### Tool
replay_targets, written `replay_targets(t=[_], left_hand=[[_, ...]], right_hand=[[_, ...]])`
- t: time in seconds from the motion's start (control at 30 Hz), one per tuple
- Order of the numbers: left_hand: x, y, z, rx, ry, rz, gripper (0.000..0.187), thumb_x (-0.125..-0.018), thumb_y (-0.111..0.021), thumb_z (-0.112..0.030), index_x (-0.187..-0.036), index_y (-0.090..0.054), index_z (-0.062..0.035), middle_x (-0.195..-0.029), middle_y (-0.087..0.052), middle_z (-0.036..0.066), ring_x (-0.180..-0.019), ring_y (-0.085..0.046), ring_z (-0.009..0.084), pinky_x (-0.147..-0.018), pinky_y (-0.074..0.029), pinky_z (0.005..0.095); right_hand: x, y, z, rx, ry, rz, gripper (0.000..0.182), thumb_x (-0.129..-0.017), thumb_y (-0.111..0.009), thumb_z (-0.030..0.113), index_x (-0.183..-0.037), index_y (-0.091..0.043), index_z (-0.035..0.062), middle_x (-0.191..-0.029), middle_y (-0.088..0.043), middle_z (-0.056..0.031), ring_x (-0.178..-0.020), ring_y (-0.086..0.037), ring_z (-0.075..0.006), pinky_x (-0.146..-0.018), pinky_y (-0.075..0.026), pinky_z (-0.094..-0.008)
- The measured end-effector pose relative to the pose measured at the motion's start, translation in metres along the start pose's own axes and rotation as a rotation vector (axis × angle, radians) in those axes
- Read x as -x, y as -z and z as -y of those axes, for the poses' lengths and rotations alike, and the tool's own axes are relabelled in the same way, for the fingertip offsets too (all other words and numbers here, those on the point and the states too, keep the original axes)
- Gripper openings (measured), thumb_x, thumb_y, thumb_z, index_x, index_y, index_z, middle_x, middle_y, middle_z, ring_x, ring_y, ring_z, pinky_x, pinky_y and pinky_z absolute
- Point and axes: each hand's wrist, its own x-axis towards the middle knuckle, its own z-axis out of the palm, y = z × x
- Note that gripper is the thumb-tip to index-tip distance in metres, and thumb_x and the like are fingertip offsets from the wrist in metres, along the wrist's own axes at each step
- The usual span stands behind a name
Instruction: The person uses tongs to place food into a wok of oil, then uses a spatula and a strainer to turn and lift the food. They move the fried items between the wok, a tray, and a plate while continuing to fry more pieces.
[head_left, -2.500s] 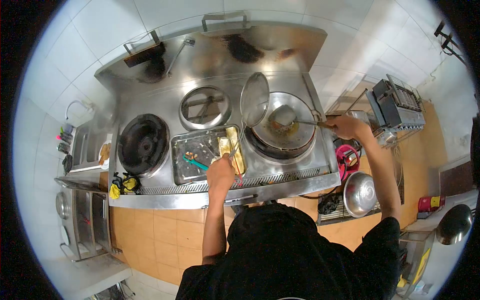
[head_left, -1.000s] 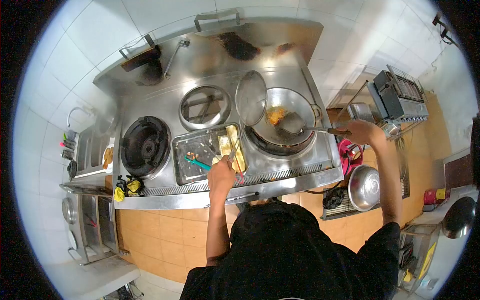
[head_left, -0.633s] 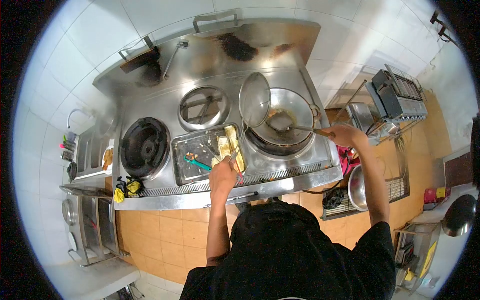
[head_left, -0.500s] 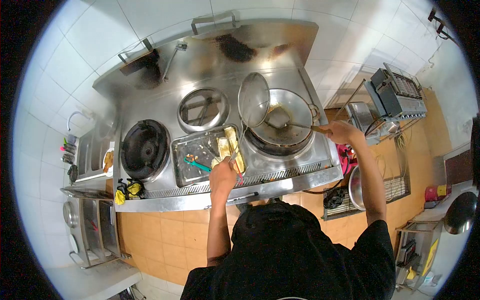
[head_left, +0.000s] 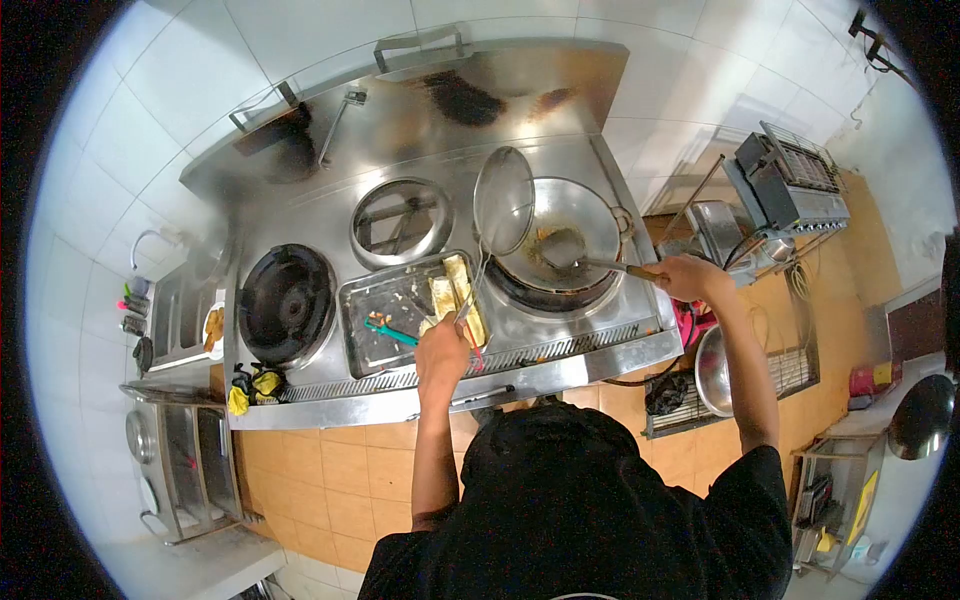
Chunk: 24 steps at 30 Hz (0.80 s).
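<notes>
My left hand [head_left: 442,352] is closed around the handle of a round mesh strainer [head_left: 503,200], above the near right side of a metal tray [head_left: 362,295]. The strainer's basket is tilted up over the left rim of a wok [head_left: 600,215]. Closed on a ladle's handle, my right hand [head_left: 692,278] is at the right of the wok. The ladle [head_left: 562,248] has its bowl inside the wok, near a little brownish residue. Pale yellow food strips [head_left: 456,275] lie at the tray's right end, beside a teal-handled utensil [head_left: 392,332].
A black burner [head_left: 287,305] sits left of the tray, and an open round burner ring [head_left: 401,222] behind it. Black-and-yellow cloths [head_left: 255,385] lie on the front left edge. A metal bowl [head_left: 713,370] stands low at the right, below a gas appliance [head_left: 795,180].
My right hand and the ladle have shifted slightly toward me, the ladle's bowl moving nearer the front of the wok. My left hand and the strainer hold almost the same place.
</notes>
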Motion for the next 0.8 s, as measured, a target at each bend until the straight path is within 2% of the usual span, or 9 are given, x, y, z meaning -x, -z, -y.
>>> replay_targets(t=[0.17,0.27,0.33,0.37,0.43,0.53,0.57,0.63,0.8], left_hand=[[-0.001,-0.001,-0.007,-0.034,-0.013,0.002,0.029,-0.097,-0.051,-0.026,-0.106,-0.065,-0.0021,-0.088,-0.068,0.026,-0.086,-0.065,0.0438,-0.076,-0.049,0.0520],[-0.006,-0.008,-0.002,-0.041,-0.035,0.002,0.028,-0.096,-0.051,-0.025,-0.105,-0.065,-0.0028,-0.088,-0.068,0.025,-0.086,-0.065,0.0429,-0.076,-0.050,0.0512],[-0.007,-0.006,-0.006,-0.043,-0.020,0.041,0.028,-0.096,-0.050,-0.026,-0.108,-0.065,-0.0052,-0.092,-0.067,0.026,-0.089,-0.064,0.0438,-0.078,-0.049,0.0532],[-0.009,-0.005,-0.008,-0.047,-0.006,0.077,0.029,-0.096,-0.049,-0.026,-0.111,-0.065,-0.0077,-0.096,-0.067,0.026,-0.093,-0.063,0.0446,-0.079,-0.048,0.0552],[-0.012,-0.007,-0.011,-0.088,-0.041,0.055,0.027,-0.096,-0.050,-0.025,-0.108,-0.065,-0.0063,-0.092,-0.068,0.025,-0.089,-0.065,0.0424,-0.077,-0.049,0.0522],[-0.015,-0.008,-0.011,-0.137,-0.075,0.025,0.026,-0.095,-0.051,-0.024,-0.105,-0.066,-0.0053,-0.088,-0.069,0.023,-0.086,-0.067,0.0400,-0.075,-0.051,0.0493],[-0.016,-0.009,-0.010,-0.148,-0.079,0.028,0.026,-0.095,-0.051,-0.024,-0.105,-0.066,-0.0056,-0.088,-0.069,0.023,-0.086,-0.067,0.0398,-0.075,-0.051,0.0493],[-0.016,-0.010,-0.010,-0.140,-0.074,0.010,0.025,-0.095,-0.051,-0.024,-0.105,-0.066,-0.0061,-0.088,-0.069,0.022,-0.086,-0.067,0.0397,-0.074,-0.051,0.0496],[-0.019,-0.007,-0.009,-0.158,-0.068,0.000,0.025,-0.095,-0.050,-0.022,-0.107,-0.065,-0.0058,-0.087,-0.069,0.021,-0.085,-0.068,0.0389,-0.074,-0.052,0.0499]], right_hand=[[0.025,0.005,-0.026,0.006,-0.011,0.070,0.040,-0.094,-0.054,0.028,-0.133,-0.057,0.0209,-0.103,-0.067,-0.0208,-0.097,-0.064,-0.0400,-0.086,-0.049,-0.0468],[0.036,0.015,-0.040,0.051,0.069,-0.025,0.039,-0.095,-0.054,0.032,-0.133,-0.058,0.0249,-0.103,-0.068,-0.0182,-0.094,-0.064,-0.0386,-0.083,-0.051,-0.0449],[0.052,0.056,-0.010,0.064,-0.191,0.141,0.039,-0.094,-0.055,0.031,-0.134,-0.057,0.0299,-0.104,-0.068,-0.0161,-0.094,-0.065,-0.0367,-0.081,-0.052,-0.0442],[0.046,0.061,-0.018,0.062,-0.195,0.143,0.039,-0.094,-0.055,0.031,-0.134,-0.057,0.0299,-0.104,-0.068,-0.0161,-0.094,-0.065,-0.0367,-0.081,-0.052,-0.0442],[0.032,0.072,-0.036,0.348,-0.140,0.131,0.042,-0.092,-0.057,0.030,-0.134,-0.056,0.0338,-0.096,-0.070,-0.0159,-0.084,-0.066,-0.0348,-0.074,-0.053,-0.0436],[0.025,0.106,-0.006,0.351,-0.203,0.251,0.046,-0.089,-0.057,0.025,-0.135,-0.056,0.0332,-0.080,-0.069,-0.0140,-0.067,-0.066,-0.0289,-0.062,-0.053,-0.0417],[0.020,0.113,0.005,0.353,-0.202,0.250,0.046,-0.089,-0.057,0.025,-0.135,-0.056,0.0332,-0.080,-0.069,-0.0140,-0.067,-0.066,-0.0289,-0.062,-0.053,-0.0417],[0.011,0.124,0.019,0.388,-0.225,0.393,0.049,-0.088,-0.055,0.020,-0.135,-0.056,0.0330,-0.062,-0.062,-0.0097,-0.051,-0.058,-0.0212,-0.048,-0.048,-0.0381],[-0.016,0.119,0.018,0.245,-0.219,0.498,0.050,-0.088,-0.053,0.018,-0.136,-0.056,0.0307,-0.056,-0.053,-0.0059,-0.048,-0.052,-0.0166,-0.041,-0.043,-0.0345]])
